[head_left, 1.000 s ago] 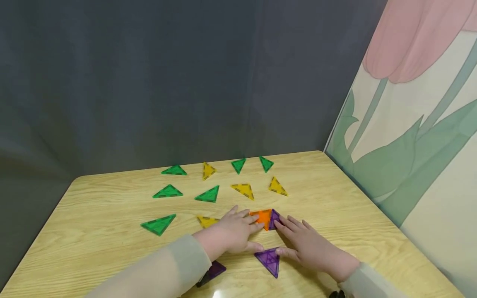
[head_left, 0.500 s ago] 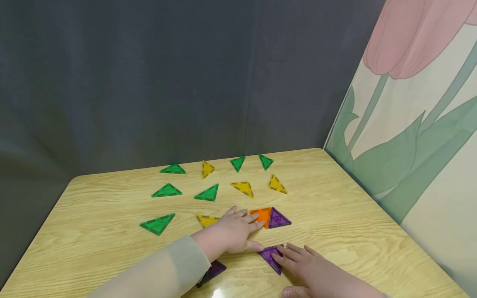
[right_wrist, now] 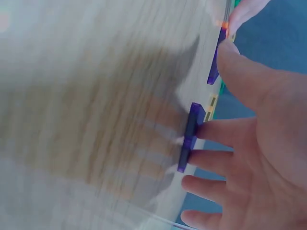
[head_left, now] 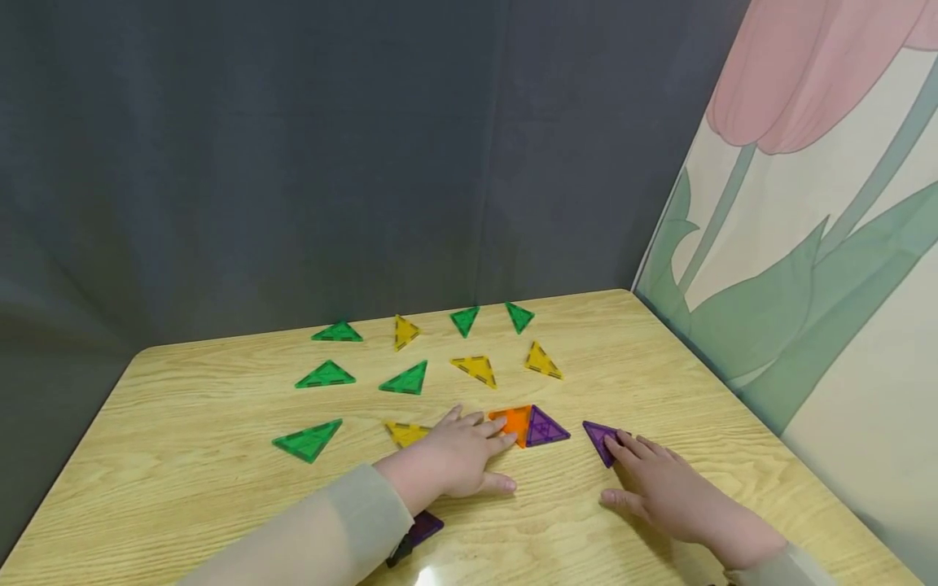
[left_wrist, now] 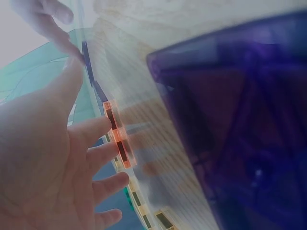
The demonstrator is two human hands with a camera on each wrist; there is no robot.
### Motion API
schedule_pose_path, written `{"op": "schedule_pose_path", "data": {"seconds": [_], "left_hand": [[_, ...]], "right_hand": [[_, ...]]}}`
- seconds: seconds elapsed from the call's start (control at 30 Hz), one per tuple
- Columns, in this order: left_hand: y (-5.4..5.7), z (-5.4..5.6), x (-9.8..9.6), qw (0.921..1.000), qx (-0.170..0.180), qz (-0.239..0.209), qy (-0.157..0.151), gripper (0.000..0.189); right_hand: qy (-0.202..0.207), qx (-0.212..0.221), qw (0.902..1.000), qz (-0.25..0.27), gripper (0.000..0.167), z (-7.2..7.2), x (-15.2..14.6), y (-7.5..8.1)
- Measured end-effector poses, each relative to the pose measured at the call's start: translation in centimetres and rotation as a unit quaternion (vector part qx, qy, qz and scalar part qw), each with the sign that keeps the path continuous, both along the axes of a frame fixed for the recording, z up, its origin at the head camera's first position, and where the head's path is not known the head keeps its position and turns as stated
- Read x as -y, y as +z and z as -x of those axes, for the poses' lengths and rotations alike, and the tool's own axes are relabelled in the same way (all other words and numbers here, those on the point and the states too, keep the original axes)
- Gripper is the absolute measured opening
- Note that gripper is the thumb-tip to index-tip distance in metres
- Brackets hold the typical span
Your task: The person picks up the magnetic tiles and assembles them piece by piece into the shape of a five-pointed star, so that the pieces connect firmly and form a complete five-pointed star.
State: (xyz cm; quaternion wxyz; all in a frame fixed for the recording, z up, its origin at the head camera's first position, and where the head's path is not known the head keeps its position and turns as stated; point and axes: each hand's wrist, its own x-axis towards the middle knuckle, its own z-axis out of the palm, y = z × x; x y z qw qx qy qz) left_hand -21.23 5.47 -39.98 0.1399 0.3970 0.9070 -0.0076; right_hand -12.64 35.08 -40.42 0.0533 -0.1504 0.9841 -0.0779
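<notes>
Flat on the table lies an orange triangular magnetic tile (head_left: pixel 517 423), its edge against a purple triangular tile (head_left: pixel 545 427). My left hand (head_left: pixel 456 456) rests straight fingertips on the orange tile, thumb spread out to the side. To the right, my right hand (head_left: pixel 670 492) touches a separate purple triangular tile (head_left: pixel 599 439) with its index and middle fingertips, which partly cover it. In the right wrist view that purple tile (right_wrist: pixel 191 136) is seen edge-on under the fingertips. Another purple tile (head_left: pixel 425 529) lies half hidden beneath the left wrist; it looms large in the left wrist view.
Several green tiles (head_left: pixel 308 441) and yellow tiles (head_left: pixel 475 369) lie spaced out in rows across the far and left table. One yellow tile (head_left: pixel 406 433) is partly behind the left hand. A dark curtain (head_left: pixel 330 163) stands at the back, a tulip-patterned wall (head_left: pixel 806 268) at right.
My right hand has left the purple tile joined to the orange one, come back to the loose purple tile and slid it right and farther away. The left hand has stayed in place.
</notes>
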Motion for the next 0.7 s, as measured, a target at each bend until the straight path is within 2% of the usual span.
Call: {"op": "schedule_pose_path", "data": {"seconds": [0.37, 0.5, 0.7], "left_hand": [[0.0, 0.0, -0.2, 1.0000, 0.004, -0.003, 0.003, 0.075], [-0.1, 0.0, -0.2, 1.0000, -0.001, -0.002, 0.000, 0.076], [-0.1, 0.1, -0.2, 1.0000, -0.007, 0.001, -0.001, 0.076]], "right_hand": [[0.017, 0.002, 0.9989, 0.044, 0.064, 4.0, 1.3, -0.4], [0.028, 0.009, 0.9977, 0.062, 0.060, 4.6, 1.9, -0.5], [0.035, 0.017, 0.9971, 0.065, 0.056, 4.5, 2.6, -0.2]]}}
